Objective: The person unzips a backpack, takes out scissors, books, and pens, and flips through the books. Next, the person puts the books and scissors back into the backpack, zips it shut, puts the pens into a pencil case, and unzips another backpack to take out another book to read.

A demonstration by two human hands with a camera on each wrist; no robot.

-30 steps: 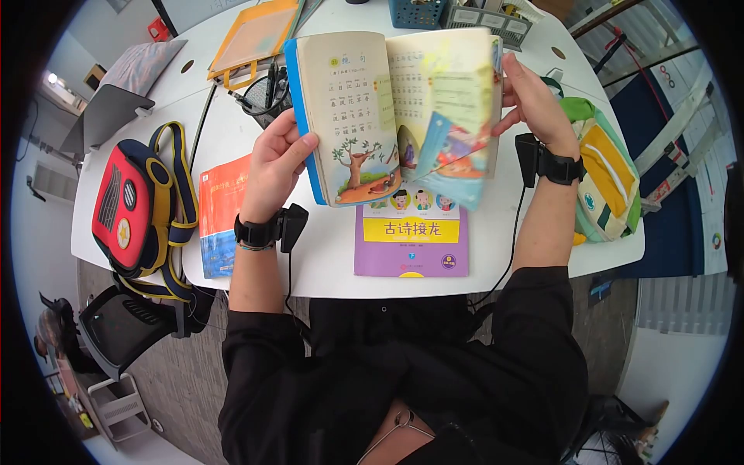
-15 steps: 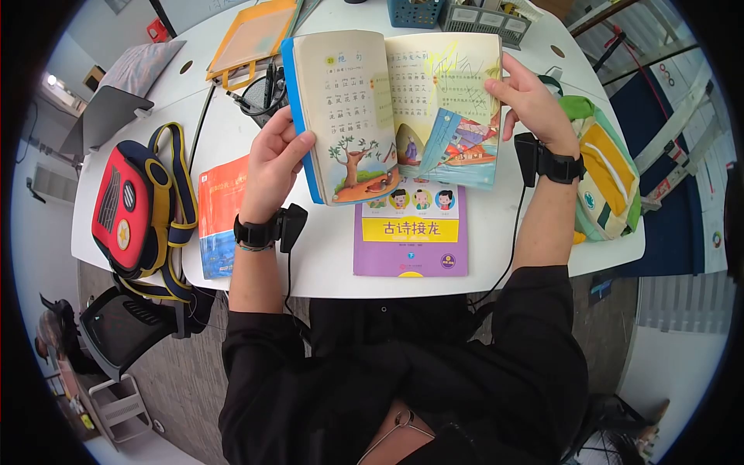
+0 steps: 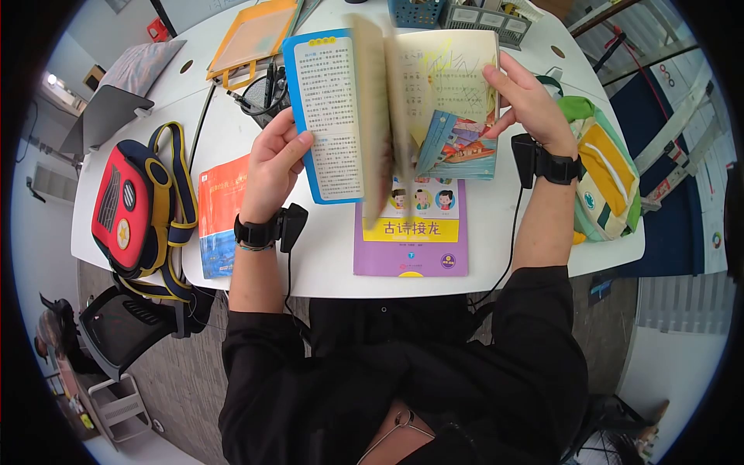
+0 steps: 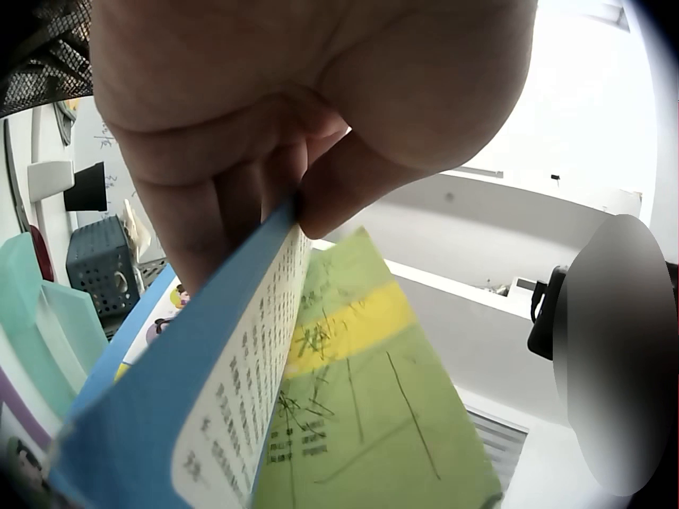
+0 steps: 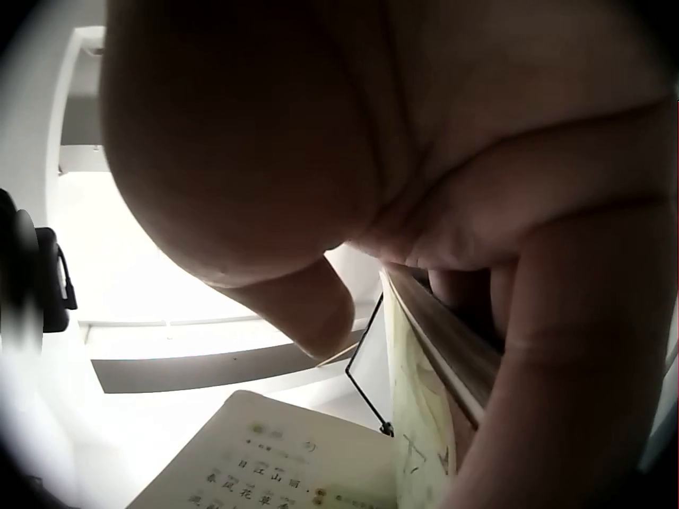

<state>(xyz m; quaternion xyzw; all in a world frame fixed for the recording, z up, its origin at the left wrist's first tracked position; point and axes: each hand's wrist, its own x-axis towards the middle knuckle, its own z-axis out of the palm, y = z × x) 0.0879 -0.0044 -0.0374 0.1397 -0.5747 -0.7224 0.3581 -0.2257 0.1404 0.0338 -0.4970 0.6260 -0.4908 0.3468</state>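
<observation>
Both hands hold an open blue-covered book (image 3: 329, 108) above the table. My left hand (image 3: 277, 159) pinches the left cover flap, thumb on its printed inner face, fingers behind. At the right edge, my right hand (image 3: 531, 101) grips the pages, thumb at the front and fingers behind. Blurred pages (image 3: 377, 116) stand up mid-turn between the two sides. The right page (image 3: 457, 77) bears yellow and dark scribbles above a boat picture. In the left wrist view the blue cover (image 4: 170, 361) runs down from the thumb. Below the open book lies a purple book (image 3: 411, 252), partly covered by it.
An orange and blue book (image 3: 221, 225) and a red backpack (image 3: 124, 209) lie at left. A green and yellow bag (image 3: 604, 178) sits at right. Behind stand a mesh pen holder (image 3: 263, 101), orange folder (image 3: 252, 39) and baskets (image 3: 415, 14). Cables hang from both wrist cameras.
A page settled on the right, showing scribbles and the boat picture. Then the left-hand pages swung up toward the middle, baring the cover flap's inner text. Both hands stay near the same places.
</observation>
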